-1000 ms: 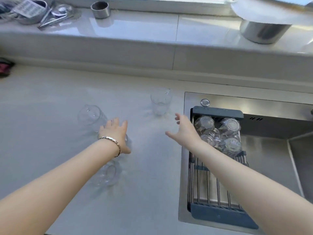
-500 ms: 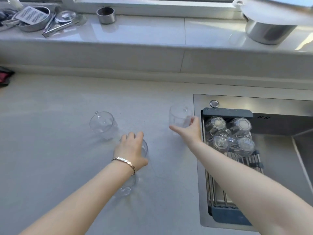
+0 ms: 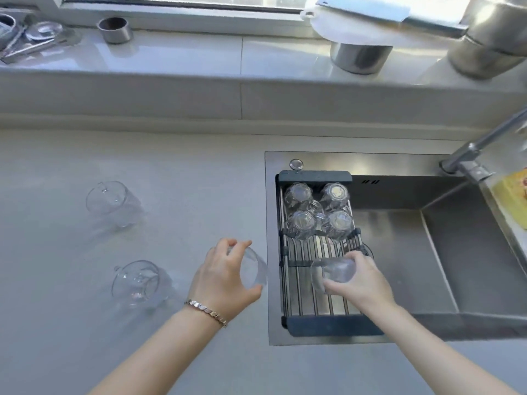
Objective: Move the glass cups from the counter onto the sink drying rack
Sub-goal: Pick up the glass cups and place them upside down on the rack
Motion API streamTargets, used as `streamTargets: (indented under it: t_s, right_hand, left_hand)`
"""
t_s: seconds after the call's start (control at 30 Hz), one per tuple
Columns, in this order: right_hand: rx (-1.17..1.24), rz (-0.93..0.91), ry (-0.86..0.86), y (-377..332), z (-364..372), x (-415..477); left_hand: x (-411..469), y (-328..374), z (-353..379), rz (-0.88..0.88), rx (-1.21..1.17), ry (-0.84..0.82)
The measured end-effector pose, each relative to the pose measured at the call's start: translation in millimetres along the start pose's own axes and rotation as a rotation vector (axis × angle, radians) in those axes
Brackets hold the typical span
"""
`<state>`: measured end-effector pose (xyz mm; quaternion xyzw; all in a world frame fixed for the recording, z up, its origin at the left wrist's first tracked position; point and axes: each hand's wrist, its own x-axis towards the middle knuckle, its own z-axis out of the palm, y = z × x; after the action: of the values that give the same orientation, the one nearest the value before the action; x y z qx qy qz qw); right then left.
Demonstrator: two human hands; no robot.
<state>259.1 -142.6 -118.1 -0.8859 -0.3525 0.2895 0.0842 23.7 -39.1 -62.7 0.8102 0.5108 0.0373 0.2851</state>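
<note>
My left hand (image 3: 225, 277) grips a clear glass cup (image 3: 253, 269) tilted on its side, just above the counter at the sink's left edge. My right hand (image 3: 362, 280) holds another glass cup (image 3: 332, 273) tipped sideways over the middle of the drying rack (image 3: 333, 327). Several glass cups (image 3: 318, 213) stand upside down at the rack's far end. Two more glass cups rest on the counter: one at the far left (image 3: 109, 199), one nearer me (image 3: 138, 282), both with small handles.
The steel sink basin (image 3: 427, 252) lies right of the rack, with a faucet (image 3: 479, 149) at its far right corner. A raised sill behind holds a metal pot (image 3: 359, 57), a small metal cup (image 3: 115, 29) and utensils (image 3: 31, 38). A yellow sponge (image 3: 513, 198) sits far right.
Both hands closed on cups and carried them right. The right hand lifted its cup from the counter to over the rack; the left raised its cup toward the sink edge.
</note>
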Motion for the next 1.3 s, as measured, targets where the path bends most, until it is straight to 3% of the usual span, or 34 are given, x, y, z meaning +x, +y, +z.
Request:
streamTargets:
  t_s: [0.17, 0.37, 0.5, 0.63, 0.7, 0.83, 0.9, 0.97, 1.07, 1.13, 1.3]
  right_hand:
    - [-0.079, 0.078, -0.012, -36, 31, 27]
    - [0.32, 0.026, -0.054, -49, 48, 26]
    - [0.433, -0.166, -0.136, -17, 27, 8]
    - [0.429, -0.494, -0.288, 8, 2, -23]
    - [0.416, -0.642, -0.277, 16, -7, -33]
    - [0.661, -0.573, -0.121, 27, -27, -34]
    - [0.619, -0.536, -0.045, 34, -39, -28]
    - [0.507, -0.482, 0.034, 40, -49, -17]
    - [0.336, -0.353, 0.128, 46, -56, 9]
    - [0.181, -0.277, 0.087, 43, -55, 26]
    - [-0.201, -0.249, -0.048, 27, -32, 54]
  left_hand:
    - [-11, 9, 10, -0.013, 0.058, -0.023]
    - [-18, 14, 13, -0.024, 0.086, 0.022]
    - [-15, 26, 17, -0.018, 0.073, 0.018]
    - [-2, 55, 21, -0.105, -0.222, -0.034]
    - [8, 72, 26, -0.158, -0.424, -0.094]
    - [30, 96, 45, -0.235, -0.739, -0.216]
    - [41, 101, 57, -0.269, -0.794, -0.279]
    - [50, 99, 68, -0.235, -0.653, -0.284]
    - [66, 85, 86, 0.02, -0.013, -0.231]
    - [74, 77, 99, 0.168, 0.311, -0.278]
    - [90, 70, 124, 0.263, 0.547, -0.313]
